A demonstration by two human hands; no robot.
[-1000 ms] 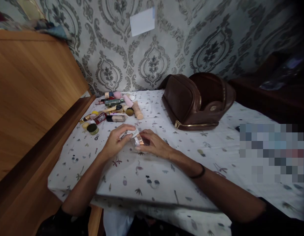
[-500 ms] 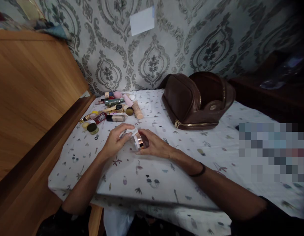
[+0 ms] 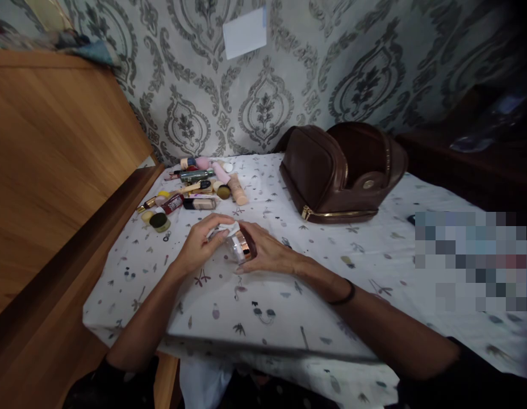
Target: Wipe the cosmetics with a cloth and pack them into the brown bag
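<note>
White printed cloth: drapes the desk.
Grey damask wallpaper: behind, bearing a pale sheet.
Brown bag: back right, top gaping, contents too dark to tell.
Cosmetics: clustered back left.
Clear jar: mid-desk, copper-banded, contents unclear.
Left hand: pinches a white wipe against it.
Right hand: curled round the jar.

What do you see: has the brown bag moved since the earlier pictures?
No. The bag keeps its place against the print of the cloth and the white paper; only the whole view has shifted slightly.
</note>
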